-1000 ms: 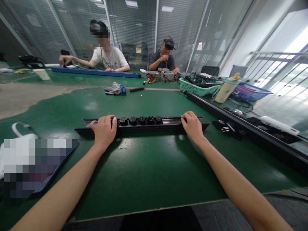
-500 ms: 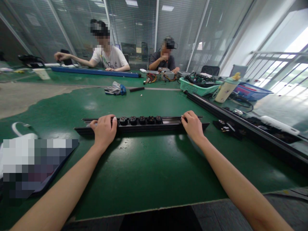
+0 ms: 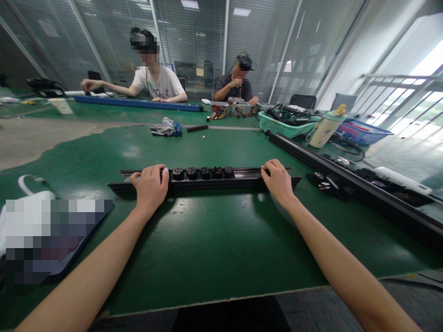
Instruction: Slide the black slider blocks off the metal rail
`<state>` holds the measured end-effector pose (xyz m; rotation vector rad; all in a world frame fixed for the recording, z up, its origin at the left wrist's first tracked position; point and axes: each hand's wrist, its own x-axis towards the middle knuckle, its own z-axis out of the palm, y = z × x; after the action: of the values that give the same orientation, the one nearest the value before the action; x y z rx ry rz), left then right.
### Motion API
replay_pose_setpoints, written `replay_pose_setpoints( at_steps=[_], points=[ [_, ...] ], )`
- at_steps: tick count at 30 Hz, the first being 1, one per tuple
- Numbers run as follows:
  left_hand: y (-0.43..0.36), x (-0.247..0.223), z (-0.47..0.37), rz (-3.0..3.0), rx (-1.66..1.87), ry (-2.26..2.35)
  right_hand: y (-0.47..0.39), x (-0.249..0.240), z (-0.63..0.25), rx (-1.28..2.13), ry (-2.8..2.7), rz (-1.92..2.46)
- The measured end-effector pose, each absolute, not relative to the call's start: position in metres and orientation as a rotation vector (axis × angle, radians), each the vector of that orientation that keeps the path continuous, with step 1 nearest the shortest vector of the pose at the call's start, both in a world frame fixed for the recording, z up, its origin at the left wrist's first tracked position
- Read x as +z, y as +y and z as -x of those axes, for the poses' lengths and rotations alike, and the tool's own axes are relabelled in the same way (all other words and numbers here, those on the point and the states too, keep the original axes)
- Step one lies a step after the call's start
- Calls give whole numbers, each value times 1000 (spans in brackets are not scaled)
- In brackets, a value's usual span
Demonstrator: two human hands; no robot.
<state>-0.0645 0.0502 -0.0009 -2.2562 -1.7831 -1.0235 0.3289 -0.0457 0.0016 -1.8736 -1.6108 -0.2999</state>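
A long black power strip housing (image 3: 204, 184), an open channel, lies crosswise on the green table. Several round black socket modules (image 3: 205, 173) sit in a row along its middle. To the right of them a bare stretch of the channel's silvery inside shows. My left hand (image 3: 151, 188) is closed over the left part of the housing, thumb next to the row of sockets; part of a socket shows behind the thumb. At the right part, my right hand (image 3: 278, 180) pinches the rim with curled fingers. Both sets of fingertips are partly hidden behind the housing.
A long black rail (image 3: 346, 175) runs along the right side, with small black parts (image 3: 325, 183) beside it. Behind are a green basket (image 3: 284, 127), a cream bottle (image 3: 325, 130) and gloves (image 3: 166, 127). A tablet-like item (image 3: 98, 212) lies left. Two people sit across the table.
My hands and the housing stay in place. Across the table, the hand of the person at the left has shifted slightly.
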Motion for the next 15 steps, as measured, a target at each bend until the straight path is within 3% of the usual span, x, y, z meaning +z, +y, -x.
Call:
replay_pose_setpoints(
  at_steps=[15],
  points=[
    [52,-4,66,2253,-1012,-1786,-46,3,-330,-311,-1590,1906]
  ],
)
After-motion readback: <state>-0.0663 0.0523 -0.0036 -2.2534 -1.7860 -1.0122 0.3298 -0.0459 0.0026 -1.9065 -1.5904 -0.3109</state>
